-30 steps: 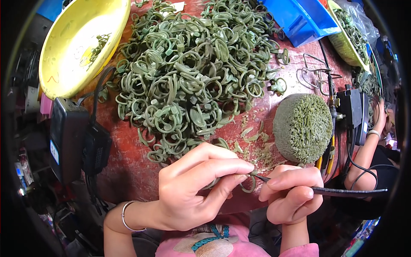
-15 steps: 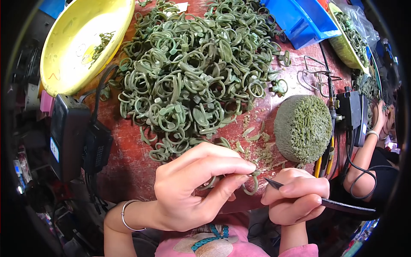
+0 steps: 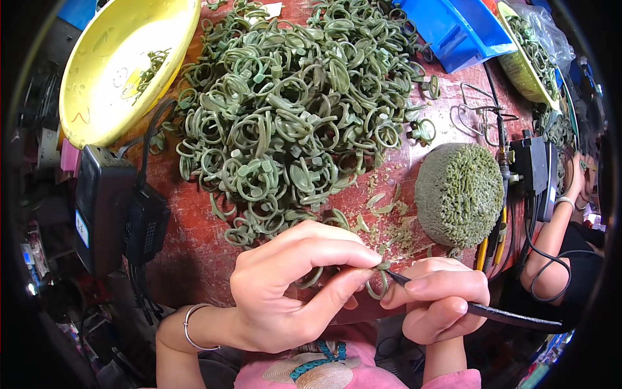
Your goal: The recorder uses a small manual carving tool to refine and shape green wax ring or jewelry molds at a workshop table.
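Note:
My left hand [image 3: 295, 288], with a bangle on the wrist, pinches a small green ring [image 3: 377, 293] between thumb and forefinger. Part of another green loop [image 3: 311, 277] shows below that forefinger; whether it is held I cannot tell. My right hand [image 3: 444, 301] is closed around a slim dark pointed knife [image 3: 515, 316]. Its tip is at the ring, close to my left fingertips; whether it touches, I cannot make out. Beyond my hands a big heap of similar green rings [image 3: 285, 117] covers the middle of the red table.
A round green block with a rough, pitted face [image 3: 463, 194] stands at the right, green shavings [image 3: 398, 236] beside it. Yellow basin [image 3: 97, 78] and black boxes [image 3: 103, 207] lie left; blue bin [image 3: 453, 32] and cables right. Another person's arm [image 3: 551, 240] shows at far right.
My right hand has moved slightly left, bringing the knife tip up to the ring. My left hand keeps its pinch on the ring, nearly still.

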Tool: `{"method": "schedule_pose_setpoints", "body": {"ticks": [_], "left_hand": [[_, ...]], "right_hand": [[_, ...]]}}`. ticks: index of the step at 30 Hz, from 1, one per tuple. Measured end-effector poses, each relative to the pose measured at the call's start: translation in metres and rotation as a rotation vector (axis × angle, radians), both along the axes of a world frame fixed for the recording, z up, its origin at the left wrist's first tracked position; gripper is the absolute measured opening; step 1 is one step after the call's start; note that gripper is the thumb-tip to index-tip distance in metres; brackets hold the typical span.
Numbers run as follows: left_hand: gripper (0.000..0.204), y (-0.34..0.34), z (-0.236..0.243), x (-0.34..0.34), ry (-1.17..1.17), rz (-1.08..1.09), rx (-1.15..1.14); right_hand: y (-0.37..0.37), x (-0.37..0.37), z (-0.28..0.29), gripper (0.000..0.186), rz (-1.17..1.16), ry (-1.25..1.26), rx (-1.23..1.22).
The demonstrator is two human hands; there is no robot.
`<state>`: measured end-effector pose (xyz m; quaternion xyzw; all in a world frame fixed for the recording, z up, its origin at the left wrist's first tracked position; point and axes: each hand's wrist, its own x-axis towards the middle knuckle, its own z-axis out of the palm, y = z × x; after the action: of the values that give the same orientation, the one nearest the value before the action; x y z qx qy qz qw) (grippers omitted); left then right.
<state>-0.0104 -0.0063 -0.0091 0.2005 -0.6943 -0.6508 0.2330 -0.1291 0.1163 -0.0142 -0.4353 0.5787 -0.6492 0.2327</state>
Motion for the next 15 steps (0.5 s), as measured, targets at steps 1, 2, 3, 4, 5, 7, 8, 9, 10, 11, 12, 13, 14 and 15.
{"method": "schedule_pose_setpoints", "body": {"ticks": [1,2,3,4,5,7,8,9,10,11,12,13,14,15], "left_hand": [[0.015,0.0001,0.0000,0.0000,0.004,-0.003,-0.011],[0.014,-0.0001,0.0002,0.0000,-0.005,-0.001,-0.050],[0.014,-0.0003,0.0002,-0.0003,-0.018,0.004,-0.086],[0.014,-0.0006,0.0002,-0.0009,-0.014,0.000,-0.090],[0.014,-0.0011,0.0003,-0.0016,-0.017,0.001,-0.107],[0.014,-0.0021,0.0008,-0.0026,-0.021,0.002,-0.124],[0.014,-0.0035,0.0011,-0.0027,0.002,-0.018,-0.201],[0.015,-0.0040,0.0017,-0.0028,0.004,-0.023,-0.290],[0.015,-0.0033,0.0025,-0.0028,0.027,-0.039,-0.276],[0.015,-0.0023,0.0034,-0.0026,-0.001,-0.002,-0.210],[0.015,-0.0015,0.0041,-0.0024,-0.029,0.036,-0.145],[0.015,-0.0021,0.0038,-0.0022,-0.030,0.037,-0.145],[0.016,-0.0032,0.0031,-0.0024,-0.009,0.022,-0.205],[0.016,-0.0035,0.0028,-0.0024,-0.006,0.015,-0.272]], "right_hand": [[0.0002,0.0009,0.0006,0.041,-0.012,-0.006,0.022],[0.0002,0.0017,0.0005,0.041,-0.022,-0.018,0.038],[0.0003,0.0022,0.0006,0.042,-0.025,-0.013,0.043],[0.0002,0.0031,0.0000,0.040,-0.039,-0.025,0.039],[0.0007,0.0026,-0.0001,0.040,-0.028,-0.043,0.052],[0.0022,0.0010,-0.0005,0.038,-0.041,-0.049,0.025],[0.0029,0.0001,-0.0011,0.037,-0.035,-0.056,0.010],[0.0037,-0.0009,-0.0013,0.036,-0.031,-0.058,0.018],[0.0035,-0.0012,-0.0030,0.034,-0.032,-0.065,-0.025],[0.0041,-0.0018,-0.0031,0.034,-0.031,-0.093,-0.049],[0.0042,-0.0021,-0.0040,0.033,-0.032,-0.073,-0.067],[0.0045,-0.0027,-0.0040,0.032,-0.017,-0.094,-0.052],[0.0041,-0.0032,-0.0047,0.032,0.004,-0.133,-0.048],[0.0038,-0.0037,-0.0050,0.031,-0.004,-0.116,-0.037]]}}
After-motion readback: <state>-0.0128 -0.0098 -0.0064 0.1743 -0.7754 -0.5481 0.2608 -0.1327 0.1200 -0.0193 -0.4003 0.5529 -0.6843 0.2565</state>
